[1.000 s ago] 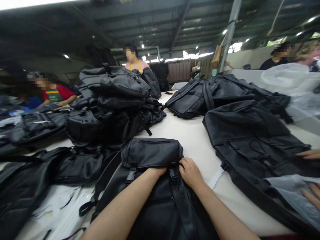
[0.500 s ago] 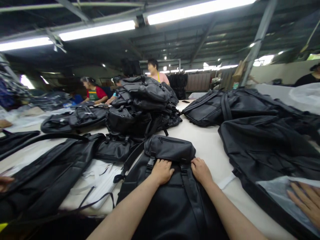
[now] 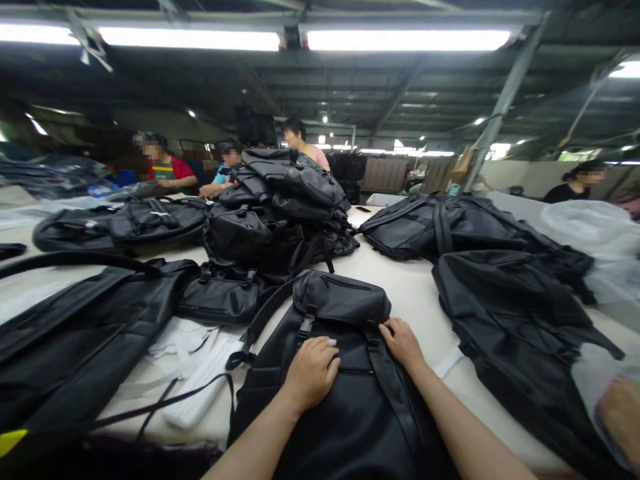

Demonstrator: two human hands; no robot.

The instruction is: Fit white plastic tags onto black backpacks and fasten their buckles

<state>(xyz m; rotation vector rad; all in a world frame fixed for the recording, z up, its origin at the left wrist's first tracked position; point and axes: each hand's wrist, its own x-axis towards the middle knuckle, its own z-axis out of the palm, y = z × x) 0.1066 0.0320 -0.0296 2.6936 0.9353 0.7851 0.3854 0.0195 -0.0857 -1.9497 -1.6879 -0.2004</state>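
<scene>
A black backpack (image 3: 345, 413) with a zipped top flap (image 3: 345, 298) lies in front of me, its straps and buckles running down from the flap. My left hand (image 3: 313, 373) rests on the front panel, just below the left buckle (image 3: 306, 325), fingers loosely bent over the surface. At the right corner of the flap, my right hand (image 3: 403, 343) has its fingers curled onto the backpack's side edge. What lies under those fingertips is hidden. The right buckle (image 3: 373, 341) sits just left of that hand.
Black backpacks are piled (image 3: 280, 213) behind mine. Another backpack (image 3: 510, 320) lies at right, beside a co-worker's blurred hand (image 3: 620, 413) with clear plastic. A backpack (image 3: 85, 333) and white strips (image 3: 200, 380) lie at left on the pale table (image 3: 410, 293). Several co-workers are farther back.
My left hand has drawn back from the flap's lower edge toward me. My right hand stays by the flap corner. The co-worker's hand at right moved lower; the view shifted slightly.
</scene>
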